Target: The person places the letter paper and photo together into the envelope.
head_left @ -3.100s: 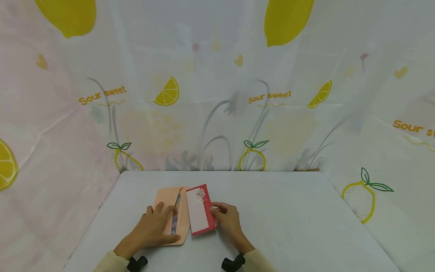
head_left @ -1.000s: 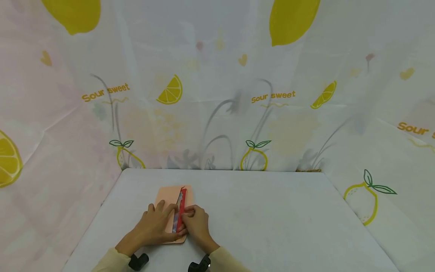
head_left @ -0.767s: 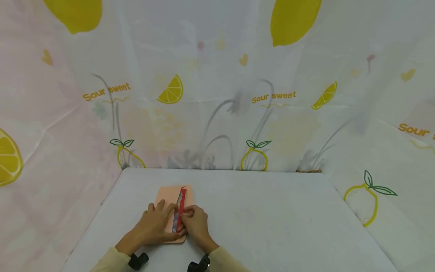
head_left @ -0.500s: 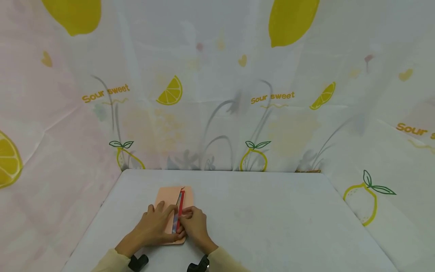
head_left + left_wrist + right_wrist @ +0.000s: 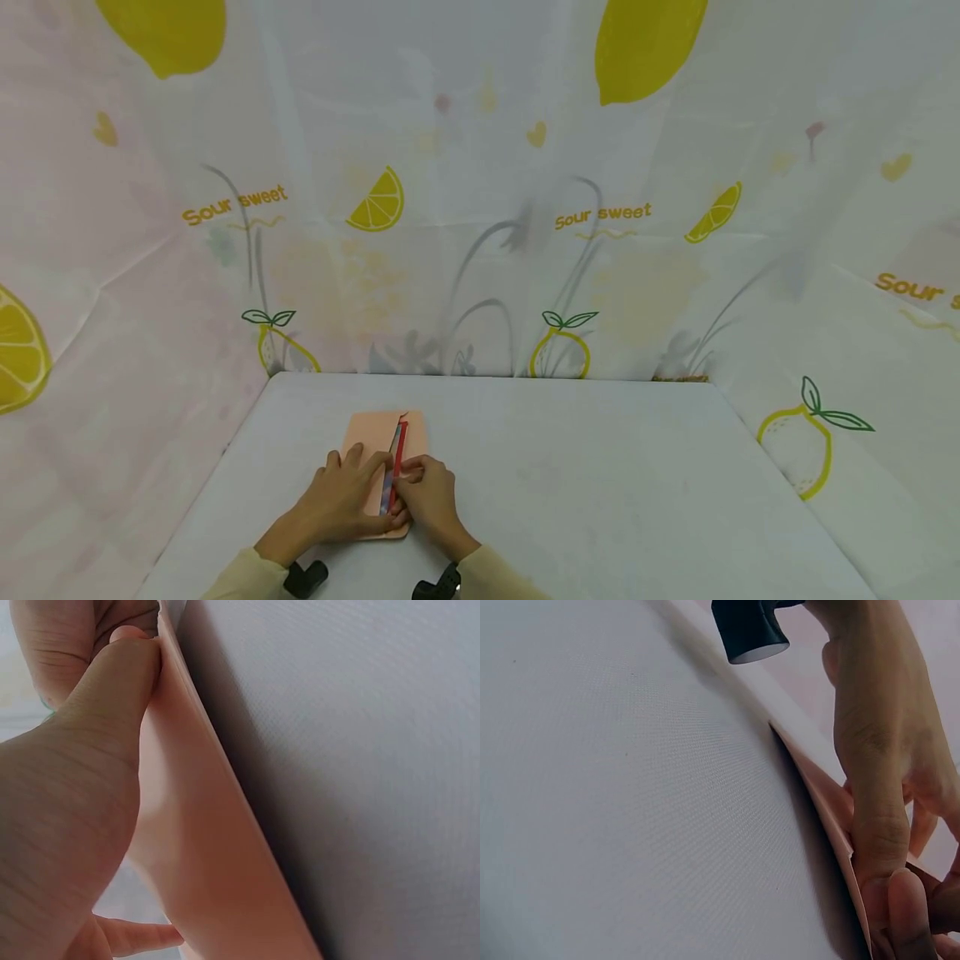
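Observation:
A peach envelope (image 5: 372, 429) lies on the white table, its long opening facing right. My left hand (image 5: 341, 496) rests on it, fingers spread, index finger and thumb beside the opening. The left wrist view has the thumb (image 5: 112, 690) pressing along the envelope (image 5: 210, 847). A red card (image 5: 401, 448) sits mostly inside, only a narrow red strip showing beside a blue-purple patterned strip (image 5: 385, 493). My right hand (image 5: 435, 498) pinches the card's outer edge. In the right wrist view the left hand (image 5: 877, 735) covers much of the envelope (image 5: 817, 784).
The white tabletop (image 5: 600, 483) stretches to the right of the hands. A lemon-printed curtain (image 5: 480, 275) stands behind it and along both sides. Black wrist cameras sit on both wrists, the left one (image 5: 306, 578) near the table's front.
My right hand has moved left, carrying the red card from beside the envelope into its opening. Lately the red strip has grown slightly narrower. The left hand has stayed on the envelope.

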Motion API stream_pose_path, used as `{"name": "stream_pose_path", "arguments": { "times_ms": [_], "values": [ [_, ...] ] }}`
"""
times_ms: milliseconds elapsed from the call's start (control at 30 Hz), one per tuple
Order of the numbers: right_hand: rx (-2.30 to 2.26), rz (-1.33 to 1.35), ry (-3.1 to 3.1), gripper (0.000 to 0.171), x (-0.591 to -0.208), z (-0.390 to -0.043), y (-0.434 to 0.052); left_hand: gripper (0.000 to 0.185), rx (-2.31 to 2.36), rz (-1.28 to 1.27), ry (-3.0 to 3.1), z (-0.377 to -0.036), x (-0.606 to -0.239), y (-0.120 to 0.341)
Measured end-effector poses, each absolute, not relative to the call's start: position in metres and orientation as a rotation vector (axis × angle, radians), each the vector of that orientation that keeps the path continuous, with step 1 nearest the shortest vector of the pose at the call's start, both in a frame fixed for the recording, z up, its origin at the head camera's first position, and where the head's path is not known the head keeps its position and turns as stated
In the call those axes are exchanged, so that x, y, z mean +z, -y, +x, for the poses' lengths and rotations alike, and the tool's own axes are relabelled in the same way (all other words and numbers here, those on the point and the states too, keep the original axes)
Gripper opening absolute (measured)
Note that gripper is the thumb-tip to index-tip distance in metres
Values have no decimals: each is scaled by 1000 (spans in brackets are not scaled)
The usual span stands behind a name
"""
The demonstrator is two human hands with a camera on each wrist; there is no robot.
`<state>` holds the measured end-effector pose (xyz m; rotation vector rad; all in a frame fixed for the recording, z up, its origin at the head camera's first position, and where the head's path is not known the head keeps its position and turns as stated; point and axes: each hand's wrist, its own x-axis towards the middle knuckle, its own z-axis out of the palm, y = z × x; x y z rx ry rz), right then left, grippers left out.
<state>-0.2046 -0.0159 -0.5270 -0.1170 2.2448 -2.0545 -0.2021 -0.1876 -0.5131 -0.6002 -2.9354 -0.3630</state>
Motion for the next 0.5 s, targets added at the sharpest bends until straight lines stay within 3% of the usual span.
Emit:
{"name": "stream_pose_path", "arguments": {
  "times_ms": [500],
  "values": [
    [-1887,-236,-2420,19,-526,-210,-12,89,-288,-610,2996,-201,-512,188]
  ]
}}
